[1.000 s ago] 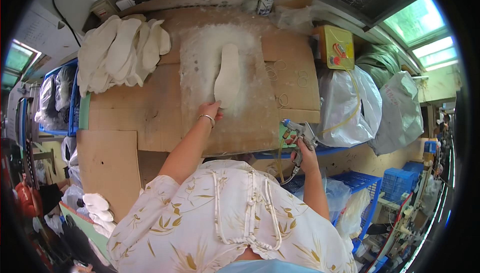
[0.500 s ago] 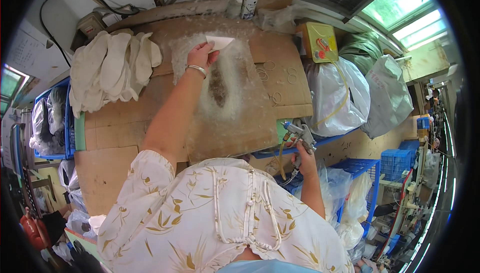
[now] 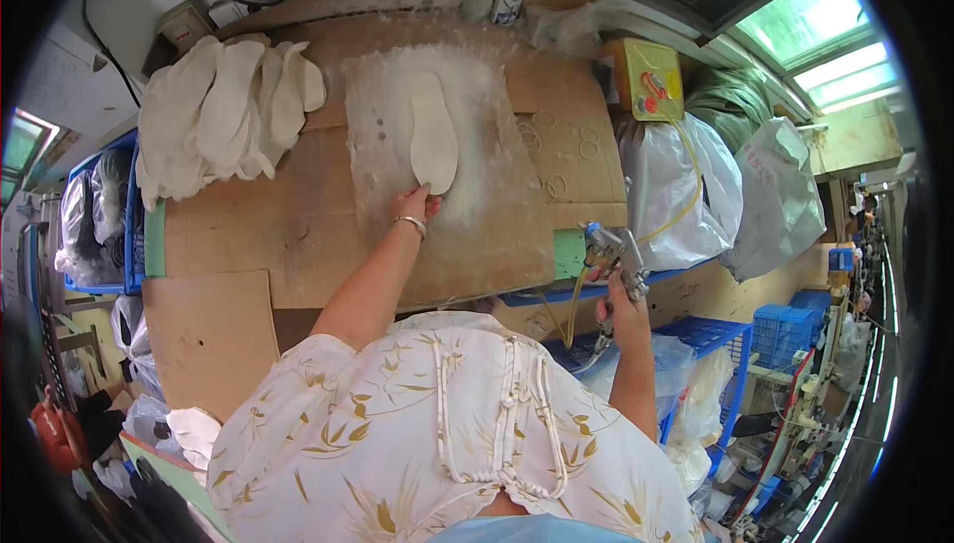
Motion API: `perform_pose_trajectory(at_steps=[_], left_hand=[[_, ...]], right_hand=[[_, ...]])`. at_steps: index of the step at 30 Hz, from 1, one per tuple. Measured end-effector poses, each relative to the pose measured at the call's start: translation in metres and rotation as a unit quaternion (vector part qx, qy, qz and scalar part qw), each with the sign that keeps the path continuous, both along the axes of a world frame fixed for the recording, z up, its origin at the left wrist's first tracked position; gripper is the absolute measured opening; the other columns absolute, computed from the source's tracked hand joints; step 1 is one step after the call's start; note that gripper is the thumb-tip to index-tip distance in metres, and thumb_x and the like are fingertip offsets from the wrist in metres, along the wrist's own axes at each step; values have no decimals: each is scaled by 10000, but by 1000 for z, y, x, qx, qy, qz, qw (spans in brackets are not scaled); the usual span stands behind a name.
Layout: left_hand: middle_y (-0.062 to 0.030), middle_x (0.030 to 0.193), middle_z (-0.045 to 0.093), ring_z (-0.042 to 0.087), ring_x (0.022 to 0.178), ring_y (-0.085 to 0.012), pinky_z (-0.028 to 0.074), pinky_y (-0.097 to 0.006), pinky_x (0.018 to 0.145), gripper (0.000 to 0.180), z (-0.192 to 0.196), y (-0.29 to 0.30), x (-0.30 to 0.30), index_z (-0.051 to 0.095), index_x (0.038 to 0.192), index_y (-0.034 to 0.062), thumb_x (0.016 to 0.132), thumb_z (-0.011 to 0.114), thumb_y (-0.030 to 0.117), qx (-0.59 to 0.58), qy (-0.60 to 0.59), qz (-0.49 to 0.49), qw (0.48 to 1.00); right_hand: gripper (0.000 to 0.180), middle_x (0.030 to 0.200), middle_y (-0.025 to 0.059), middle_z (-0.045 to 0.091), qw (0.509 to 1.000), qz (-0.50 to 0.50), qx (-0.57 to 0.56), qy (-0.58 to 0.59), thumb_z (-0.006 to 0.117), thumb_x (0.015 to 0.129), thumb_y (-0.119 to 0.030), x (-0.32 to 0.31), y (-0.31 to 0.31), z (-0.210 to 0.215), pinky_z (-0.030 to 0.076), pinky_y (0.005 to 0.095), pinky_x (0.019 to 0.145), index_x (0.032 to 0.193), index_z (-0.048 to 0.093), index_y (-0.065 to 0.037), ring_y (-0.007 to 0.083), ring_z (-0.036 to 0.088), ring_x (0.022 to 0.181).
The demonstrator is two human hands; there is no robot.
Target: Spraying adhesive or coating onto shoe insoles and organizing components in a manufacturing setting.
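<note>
At the workbench's [image 3: 298, 245] far middle, left hand [image 3: 414, 207] pressing fingertips on a white insole [image 3: 433, 142] (lying flat), right hand [image 3: 614, 280] gripping a spray gun [image 3: 608, 250] past the near-right edge.

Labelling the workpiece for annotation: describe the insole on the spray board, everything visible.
The white insole is a flat, foot-shaped cut-out, apparently thin foam or fibreboard, plain and unmarked on its upper face. It lies flat on the cardboard spray board, lengthwise away from the person, inside a pale whitish patch of overspray. The left hand touches its near end with the fingertips; nothing else touches it. A pile of similar white insoles lies apart on its left. The right hand holds a spray gun away from it.
</note>
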State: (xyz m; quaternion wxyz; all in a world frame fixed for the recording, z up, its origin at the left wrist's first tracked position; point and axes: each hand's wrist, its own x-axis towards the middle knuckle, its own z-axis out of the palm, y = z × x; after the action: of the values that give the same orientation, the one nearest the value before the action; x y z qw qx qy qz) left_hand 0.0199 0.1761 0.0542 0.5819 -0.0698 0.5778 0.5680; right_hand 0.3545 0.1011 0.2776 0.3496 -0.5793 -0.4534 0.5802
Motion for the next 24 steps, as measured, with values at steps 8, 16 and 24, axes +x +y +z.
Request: perform_pose_trajectory(at_steps=[8,16,24], left_hand=[[-109,753,598,628,565,-193,531,-277,448,194,-1,-29,3,544,872,-20,829,618,154,-61,56,-75,994],[-102,740,617,626,545,-182,522,-264,439,194,4,-35,1,585,852,-30,823,610,160,-72,83,-121,987],[-89,717,633,622,537,-165,508,-252,435,134,2,-34,-2,599,827,-12,803,594,120,-77,89,-147,982]], right_hand=[[246,832,26,584,988,60,62,-130,485,923,-216,-60,18,58,317,198,408,1079,548,-36,39,391,445],[251,668,83,519,951,217,117,-185,573,879,-245,-122,20,13,402,301,577,1006,544,-30,176,471,604],[272,675,129,522,940,234,107,-224,577,872,-293,-144,21,9,406,339,583,925,533,-30,244,472,603]])
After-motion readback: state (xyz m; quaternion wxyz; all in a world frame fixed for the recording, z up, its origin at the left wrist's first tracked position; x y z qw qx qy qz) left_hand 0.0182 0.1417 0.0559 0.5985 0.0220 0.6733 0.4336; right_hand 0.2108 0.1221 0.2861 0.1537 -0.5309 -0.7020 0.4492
